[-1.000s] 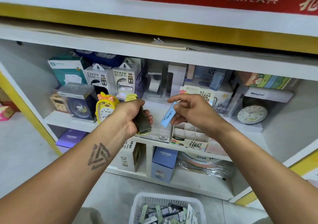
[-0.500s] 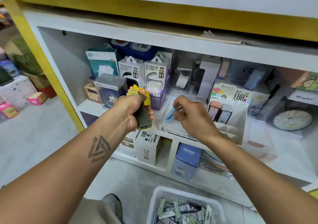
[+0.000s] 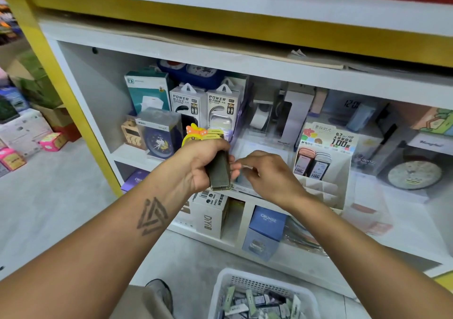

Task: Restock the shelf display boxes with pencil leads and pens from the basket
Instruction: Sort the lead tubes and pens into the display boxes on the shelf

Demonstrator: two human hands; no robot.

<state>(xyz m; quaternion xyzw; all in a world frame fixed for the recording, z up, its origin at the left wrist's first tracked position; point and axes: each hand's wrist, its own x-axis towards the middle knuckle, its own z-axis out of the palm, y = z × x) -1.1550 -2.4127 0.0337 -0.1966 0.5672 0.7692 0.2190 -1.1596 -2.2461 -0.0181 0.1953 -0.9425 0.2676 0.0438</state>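
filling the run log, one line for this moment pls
left hand: grips dark stack of lead cases | right hand: fingertips at stack | white plastic basket: on floor

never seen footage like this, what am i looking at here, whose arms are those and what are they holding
There is no machine here. The camera sits on a person's head and looks forward and down, so the two arms reaching in from the bottom are the wearer's own.

The left hand grips a dark stack of pencil lead cases. The right hand has its fingers curled right beside that stack, at a small blue piece that is mostly hidden, so I cannot say what it is.

Behind the hands is a white shelf with a cardboard display box holding a few lead cases, plus power bank boxes and clocks. On the floor stands a white basket full of more cases.
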